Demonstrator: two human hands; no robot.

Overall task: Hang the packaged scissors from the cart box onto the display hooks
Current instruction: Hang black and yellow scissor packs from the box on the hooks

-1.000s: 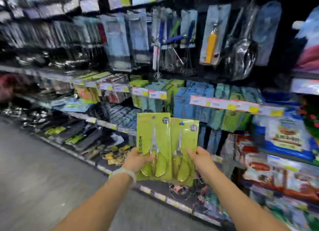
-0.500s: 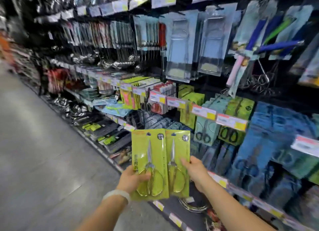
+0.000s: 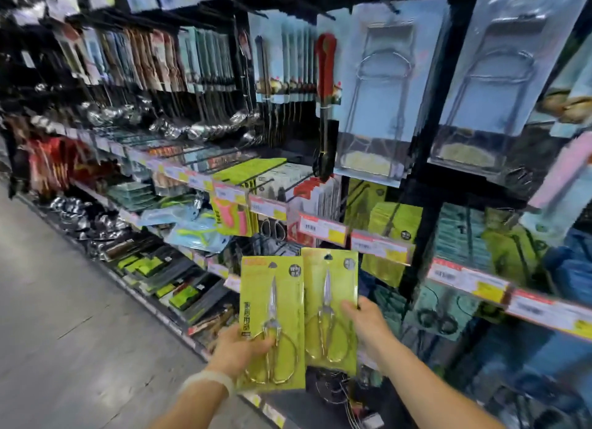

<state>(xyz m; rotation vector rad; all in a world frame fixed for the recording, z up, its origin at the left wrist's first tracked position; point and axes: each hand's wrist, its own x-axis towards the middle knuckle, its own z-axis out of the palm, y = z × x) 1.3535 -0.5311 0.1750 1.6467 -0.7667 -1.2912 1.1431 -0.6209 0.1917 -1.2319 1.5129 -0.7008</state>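
A person's two bare forearms reach forward in a shop aisle, each hand holding one flat pack of scissors upright, side by side and overlapping slightly at their inner edges, in front of the display shelving. The left hand has its grip closed on the lower left edge of the left scissors pack, thumb pressed over the front; a pale band circles that wrist. The right hand grasps the right scissors pack along its right edge, thumb on the front.

Both packs are lime-green card under glossy clear plastic, each with a small hang hole at the top and a round dark sticker in the upper right corner. Inside lie shiny metal scissors with slim pointed blades and large looped handles. Dark characters run vertically down the left pack; they are too blurred to read.

Behind, matching green packs hang on a hook above pale price tags with yellow and red patches, print unreadable. Higher up hang clear blister packs holding wire-framed tools and a red-handled utensil. Steel ladles gleam farther left. The floor is smooth grey. The whole scene is smeared by motion blur.
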